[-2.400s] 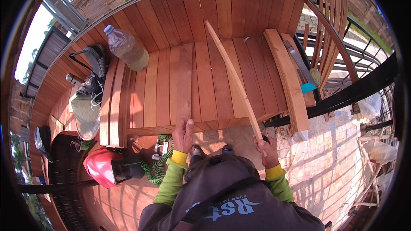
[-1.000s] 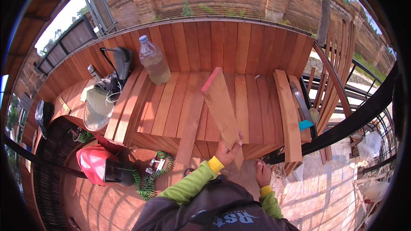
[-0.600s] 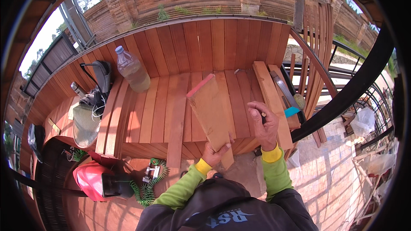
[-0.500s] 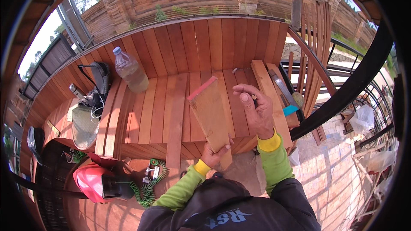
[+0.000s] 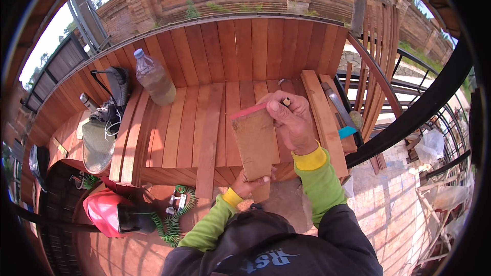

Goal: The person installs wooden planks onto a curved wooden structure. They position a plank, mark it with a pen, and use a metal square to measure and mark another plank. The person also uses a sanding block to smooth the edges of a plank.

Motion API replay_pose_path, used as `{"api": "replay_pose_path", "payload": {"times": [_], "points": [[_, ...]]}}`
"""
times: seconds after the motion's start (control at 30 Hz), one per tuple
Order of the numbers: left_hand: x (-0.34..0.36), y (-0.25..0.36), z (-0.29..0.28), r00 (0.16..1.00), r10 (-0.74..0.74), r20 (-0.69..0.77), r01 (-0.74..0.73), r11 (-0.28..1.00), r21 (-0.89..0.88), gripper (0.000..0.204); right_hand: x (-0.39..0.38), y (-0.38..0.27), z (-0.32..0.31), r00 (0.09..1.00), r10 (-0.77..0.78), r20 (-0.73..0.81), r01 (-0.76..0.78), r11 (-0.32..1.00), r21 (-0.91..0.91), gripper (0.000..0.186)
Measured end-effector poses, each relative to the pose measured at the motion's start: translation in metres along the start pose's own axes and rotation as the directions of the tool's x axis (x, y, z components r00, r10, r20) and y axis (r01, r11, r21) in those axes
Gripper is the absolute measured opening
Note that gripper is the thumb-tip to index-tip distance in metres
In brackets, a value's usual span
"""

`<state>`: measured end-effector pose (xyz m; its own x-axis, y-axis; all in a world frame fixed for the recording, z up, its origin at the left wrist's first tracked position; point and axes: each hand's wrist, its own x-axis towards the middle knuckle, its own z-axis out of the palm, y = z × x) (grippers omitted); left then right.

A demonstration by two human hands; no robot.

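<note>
A flat, slightly tapered wooden board (image 5: 253,140) with a red-coloured upper end stands tilted up in front of me. My left hand (image 5: 250,183) is closed round its lower end, with the thumb across the face. At the upper right corner, the thumb and fingers of my right hand (image 5: 294,122) are closed against the red edge. A short pencil (image 5: 286,101) pokes out between the fingers of that hand; most of it is hidden. Behind the board lies the slatted wooden bench seat (image 5: 184,128).
A large plastic bottle (image 5: 155,79) of cloudy liquid stands left on the bench. Loose planks (image 5: 323,122) lie at the right beside a handsaw-like metal tool (image 5: 337,103). A grey bag (image 5: 117,89), a red-and-black object (image 5: 105,213) and a green coiled hose (image 5: 171,225) are at left.
My right hand has moved left onto the red end of the board, its fingers closing there. The board has turned a little more upright in my left hand.
</note>
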<state>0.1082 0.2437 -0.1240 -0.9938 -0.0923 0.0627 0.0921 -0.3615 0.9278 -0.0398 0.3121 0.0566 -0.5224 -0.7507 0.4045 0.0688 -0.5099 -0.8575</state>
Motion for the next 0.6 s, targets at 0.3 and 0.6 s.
{"api": "replay_pose_path", "payload": {"times": [0.3, 0.6], "points": [[0.004, 0.003, -0.004, 0.996, -0.093, 0.006, 0.093, 0.991, -0.093, 0.041, -0.005, -0.006, -0.003, 0.998, 0.058, -0.032, -0.056, 0.997, 0.049, 0.016], [0.004, 0.001, -0.012, 0.992, -0.118, 0.040, 0.122, 0.984, -0.129, 0.043, 0.000, -0.010, -0.008, 0.991, 0.131, -0.025, -0.129, 0.989, 0.073, 0.022]]}}
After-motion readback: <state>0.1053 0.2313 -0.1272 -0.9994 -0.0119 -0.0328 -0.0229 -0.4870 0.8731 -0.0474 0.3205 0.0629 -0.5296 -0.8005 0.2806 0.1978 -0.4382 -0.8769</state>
